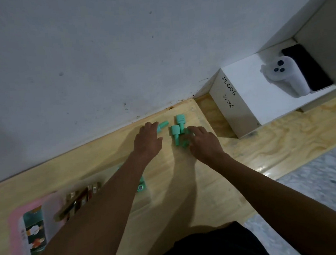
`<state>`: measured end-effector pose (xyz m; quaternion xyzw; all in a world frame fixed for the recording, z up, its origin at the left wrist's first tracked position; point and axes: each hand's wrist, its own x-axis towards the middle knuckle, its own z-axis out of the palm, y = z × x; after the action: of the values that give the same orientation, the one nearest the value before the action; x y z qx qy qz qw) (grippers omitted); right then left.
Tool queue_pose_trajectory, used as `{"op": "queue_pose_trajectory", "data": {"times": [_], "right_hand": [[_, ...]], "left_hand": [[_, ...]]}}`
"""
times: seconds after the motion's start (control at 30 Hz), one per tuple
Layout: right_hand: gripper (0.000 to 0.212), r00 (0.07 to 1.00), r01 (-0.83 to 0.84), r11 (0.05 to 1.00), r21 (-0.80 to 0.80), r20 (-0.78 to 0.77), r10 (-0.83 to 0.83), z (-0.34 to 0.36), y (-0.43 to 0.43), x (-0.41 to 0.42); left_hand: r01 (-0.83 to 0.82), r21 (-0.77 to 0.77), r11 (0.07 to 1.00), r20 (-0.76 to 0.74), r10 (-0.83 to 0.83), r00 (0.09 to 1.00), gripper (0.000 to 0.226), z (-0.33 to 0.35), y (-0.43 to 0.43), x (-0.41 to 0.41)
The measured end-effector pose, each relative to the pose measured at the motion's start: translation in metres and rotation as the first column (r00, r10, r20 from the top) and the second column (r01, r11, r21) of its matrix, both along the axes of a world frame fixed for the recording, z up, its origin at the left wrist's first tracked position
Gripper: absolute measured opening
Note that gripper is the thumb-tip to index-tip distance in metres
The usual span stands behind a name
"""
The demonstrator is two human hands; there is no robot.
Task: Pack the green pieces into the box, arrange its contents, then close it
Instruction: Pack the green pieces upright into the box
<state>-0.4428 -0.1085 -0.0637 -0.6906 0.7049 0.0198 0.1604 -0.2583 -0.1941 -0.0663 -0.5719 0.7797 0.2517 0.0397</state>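
Forearms stretch over the counter [263, 140]; both hands, left [148, 140] and right [204, 142], spread open on green pieces [176, 133] near its far edge.

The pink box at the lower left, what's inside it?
Inside the pink box there is a printed teal card and a row of brownish and gold pieces. The left forearm covers the right part of the box, so anything there is hidden.

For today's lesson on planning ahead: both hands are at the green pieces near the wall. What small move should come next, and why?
Probably close the right hand on the green pieces under its fingers and lift them. They lie loose on the wooden table, and the box waits down by the left forearm, away from the pile.
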Motion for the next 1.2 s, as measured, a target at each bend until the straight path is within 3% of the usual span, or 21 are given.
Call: {"op": "queue_pose_trajectory", "data": {"times": [0.1, 0.3, 0.43, 0.5, 0.57, 0.6, 0.67, 0.73, 0.83, 0.9, 0.97, 1.03, 1.1, 1.2], "right_hand": [[0.038, 0.996, -0.060, 0.998, -0.023, -0.073, 0.058, -0.001, -0.004, -0.004], [0.033, 0.989, -0.118, 0.991, -0.057, -0.099, 0.112, -0.006, -0.007, -0.009], [0.031, 0.980, -0.154, 0.985, -0.078, -0.140, 0.142, -0.008, -0.001, -0.011], [0.031, 0.995, -0.065, 0.995, -0.082, -0.075, 0.059, -0.007, 0.004, -0.009], [0.027, 0.977, 0.142, 0.989, -0.042, 0.168, -0.134, -0.001, 0.008, -0.002], [0.026, 0.905, 0.266, 0.964, 0.019, 0.339, -0.256, 0.004, 0.010, 0.004], [0.026, 0.672, 0.435, 0.887, 0.157, 0.599, -0.436, 0.017, 0.016, 0.018], [0.023, 0.458, 0.491, 0.829, 0.269, 0.729, -0.508, 0.030, 0.024, 0.033], [0.014, 0.135, 0.435, 0.784, 0.442, 0.829, -0.543, 0.051, 0.036, 0.060], [0.015, -0.005, 0.409, 0.763, 0.500, 0.838, -0.546, 0.060, 0.042, 0.078], [0.015, -0.073, 0.378, 0.762, 0.526, 0.837, -0.542, 0.065, 0.048, 0.095], [0.014, -0.071, 0.344, 0.787, 0.511, 0.850, -0.521, 0.068, 0.055, 0.109], [0.014, -0.009, 0.328, 0.828, 0.455, 0.878, -0.479, 0.069, 0.062, 0.119], [0.013, 0.215, 0.325, 0.893, 0.312, 0.895, -0.391, 0.067, 0.071, 0.128]], "left_hand": [[0.034, -0.005, 0.999, 0.032, -0.034, 0.999, 0.055, -0.010, -0.011, 0.000], [-0.012, -0.024, 1.000, -0.046, 0.011, 0.999, 0.042, -0.013, -0.018, -0.003], [-0.125, 0.046, 0.991, -0.172, 0.131, 0.976, 0.031, -0.008, -0.014, 0.004], [-0.218, 0.097, 0.971, -0.261, 0.236, 0.936, 0.026, -0.002, -0.010, 0.009], [-0.306, 0.239, 0.922, -0.374, 0.378, 0.847, 0.025, 0.009, -0.004, 0.013], [-0.333, 0.368, 0.868, -0.450, 0.480, 0.753, 0.025, 0.016, 0.000, 0.015], [-0.308, 0.591, 0.746, -0.550, 0.651, 0.523, 0.023, 0.031, 0.010, 0.021], [-0.268, 0.697, 0.665, -0.579, 0.743, 0.336, 0.019, 0.049, 0.022, 0.027], [-0.224, 0.787, 0.575, -0.565, 0.817, 0.110, 0.011, 0.069, 0.041, 0.041], [-0.177, 0.824, 0.539, -0.545, 0.838, 0.016, 0.013, 0.078, 0.054, 0.053], [-0.178, 0.809, 0.561, -0.569, 0.822, 0.007, 0.016, 0.084, 0.069, 0.066], [-0.211, 0.773, 0.598, -0.609, 0.793, 0.016, 0.018, 0.086, 0.084, 0.081], [-0.273, 0.739, 0.616, -0.631, 0.775, 0.040, 0.017, 0.087, 0.096, 0.095], [-0.421, 0.610, 0.671, -0.660, 0.724, 0.198, 0.015, 0.088, 0.113, 0.114]]}}
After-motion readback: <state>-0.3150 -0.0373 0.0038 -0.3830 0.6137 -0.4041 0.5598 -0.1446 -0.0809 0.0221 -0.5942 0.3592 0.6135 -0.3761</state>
